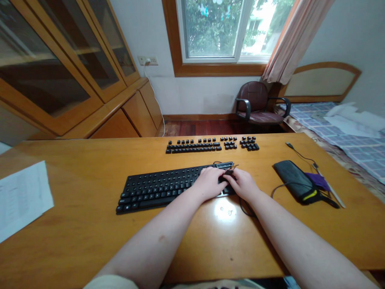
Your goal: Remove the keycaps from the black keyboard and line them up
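A black keyboard (156,188) lies on the wooden desk (90,188). Both my hands rest on its right end. My left hand (208,182) lies on the keys with its fingers curled down. My right hand (243,184) sits beside it, fingers bent toward the same spot, where they seem to pinch something small and dark that I cannot make out. Farther back, several loose black keycaps (210,144) are laid out in rows in the shape of a keyboard.
A black pouch (296,180) with a purple cloth and a cable lies to the right. A sheet of paper (21,196) is at the left edge. Behind the desk are a cabinet (75,72), an office chair (258,104) and a bed (345,128).
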Tool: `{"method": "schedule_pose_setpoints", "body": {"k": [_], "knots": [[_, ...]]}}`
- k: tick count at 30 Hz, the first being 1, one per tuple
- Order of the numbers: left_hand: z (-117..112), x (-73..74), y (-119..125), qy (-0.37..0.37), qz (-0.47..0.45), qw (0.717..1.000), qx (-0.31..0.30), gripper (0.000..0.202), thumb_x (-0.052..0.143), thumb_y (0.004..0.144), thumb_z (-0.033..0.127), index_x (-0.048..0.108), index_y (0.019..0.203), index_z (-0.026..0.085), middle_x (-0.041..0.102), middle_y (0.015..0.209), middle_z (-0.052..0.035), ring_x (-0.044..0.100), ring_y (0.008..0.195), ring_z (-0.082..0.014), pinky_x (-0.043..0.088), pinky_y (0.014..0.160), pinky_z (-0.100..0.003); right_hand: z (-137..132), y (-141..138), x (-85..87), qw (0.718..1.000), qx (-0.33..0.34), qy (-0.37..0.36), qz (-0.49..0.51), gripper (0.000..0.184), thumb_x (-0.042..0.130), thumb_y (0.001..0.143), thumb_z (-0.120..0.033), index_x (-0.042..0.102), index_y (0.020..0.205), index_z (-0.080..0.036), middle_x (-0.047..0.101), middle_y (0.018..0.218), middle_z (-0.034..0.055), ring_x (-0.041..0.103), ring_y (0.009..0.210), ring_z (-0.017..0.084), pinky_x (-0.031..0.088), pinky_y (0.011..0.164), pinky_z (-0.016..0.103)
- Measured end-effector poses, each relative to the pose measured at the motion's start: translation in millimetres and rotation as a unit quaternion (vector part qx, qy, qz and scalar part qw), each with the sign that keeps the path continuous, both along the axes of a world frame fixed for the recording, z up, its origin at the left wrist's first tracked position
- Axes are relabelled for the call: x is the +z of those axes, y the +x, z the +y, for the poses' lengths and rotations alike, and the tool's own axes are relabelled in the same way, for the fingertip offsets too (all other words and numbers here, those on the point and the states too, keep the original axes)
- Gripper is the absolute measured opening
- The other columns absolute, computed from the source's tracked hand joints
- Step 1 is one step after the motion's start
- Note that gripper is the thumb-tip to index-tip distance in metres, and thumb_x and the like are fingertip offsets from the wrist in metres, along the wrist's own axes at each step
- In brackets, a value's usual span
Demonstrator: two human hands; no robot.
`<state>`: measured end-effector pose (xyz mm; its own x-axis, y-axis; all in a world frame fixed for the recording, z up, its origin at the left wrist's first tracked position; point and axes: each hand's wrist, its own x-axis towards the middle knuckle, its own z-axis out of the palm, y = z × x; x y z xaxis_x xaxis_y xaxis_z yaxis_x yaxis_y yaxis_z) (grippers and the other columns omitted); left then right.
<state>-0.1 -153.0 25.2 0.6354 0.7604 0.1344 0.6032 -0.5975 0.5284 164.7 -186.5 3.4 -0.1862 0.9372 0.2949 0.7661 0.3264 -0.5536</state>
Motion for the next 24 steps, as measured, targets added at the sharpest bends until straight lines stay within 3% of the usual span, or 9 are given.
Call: {"method": "schedule_pose_setpoints", "body": {"k": [7,15,24], "knots": [[8.6,-12.1,0.3,-0.018,-0.024,1.0,-0.006,0.018,0.061,0.075,0.028,0.069,0.09,0.023,0.069,0.09,-0.0042,0.06,0.085,-0.0214,0.044,0.08,-0.031,1.0,-2.8,-0.7,0.999,-0.026,-0.011,0.025,0.019,0.048,0.085,-0.032,0.062,0.089,-0.02,0.069,0.086,0.008,0.063,0.078,0.022,0.047,0.07,0.032],[9.0,-15.7,-0.5,0.011,-0.021,1.0,-0.004,0.017,0.062,0.074,0.03,0.069,0.088,0.023,0.069,0.088,-0.0034,0.061,0.084,-0.0215,0.045,0.077,-0.03,4.5,-3.3,2.0,0.995,-0.041,-0.049,0.083,0.019,0.049,0.085,-0.032,0.063,0.089,-0.019,0.069,0.085,0.0054,0.063,0.078,0.02,0.047,0.07,0.03],[8.5,-10.7,0.0,-0.048,-0.039,0.998,0.003,0.023,0.059,0.074,0.026,0.071,0.094,0.027,0.07,0.09,-0.0016,0.062,0.085,-0.0195,0.045,0.078,-0.028,-3.0,-5.1,-4.8,0.999,0.0,0.049,-0.002,0.019,0.047,0.086,-0.03,0.063,0.086,-0.02,0.068,0.08,0.0093,0.063,0.075,0.022,0.047,0.07,0.033]]}}
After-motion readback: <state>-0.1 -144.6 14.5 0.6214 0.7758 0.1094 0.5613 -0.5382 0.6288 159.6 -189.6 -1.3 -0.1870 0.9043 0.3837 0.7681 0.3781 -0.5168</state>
